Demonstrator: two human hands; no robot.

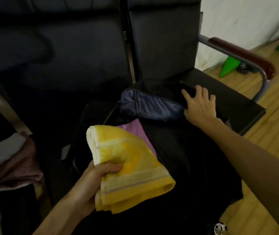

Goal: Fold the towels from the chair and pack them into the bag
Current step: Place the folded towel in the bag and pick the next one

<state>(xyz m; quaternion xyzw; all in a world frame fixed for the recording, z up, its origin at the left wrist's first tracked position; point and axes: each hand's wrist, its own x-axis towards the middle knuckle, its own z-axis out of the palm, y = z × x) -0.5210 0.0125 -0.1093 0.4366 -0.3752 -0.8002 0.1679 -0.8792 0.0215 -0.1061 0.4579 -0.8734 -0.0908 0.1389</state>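
Clearly the folded yellow towel (132,160) is the thing in hand: the left hand (101,173) is clenched on its near edge at about 7 o'clock, thumb on top, fingers hidden beneath. The towel hangs just above the open black bag (186,158), which lies on the seat of the dark chair (165,48). A purple towel (137,133) already lies in the bag's mouth near centre, partly hidden behind the yellow one.

The right hand (200,107), towards 2 o'clock, lies flat with its fingers spread on the bag's turned-back flap (150,106), grasping nothing; it seems to hold the opening wide. More towels (19,165) sit in a loose heap at 9 o'clock.

As for handling, the towel looks soft, light and limp, so the layers will likely sag and slip apart if pinched at one corner. A grip across the folded edge, or a palm beneath the stack, should keep the fold as it goes in on the purple one.
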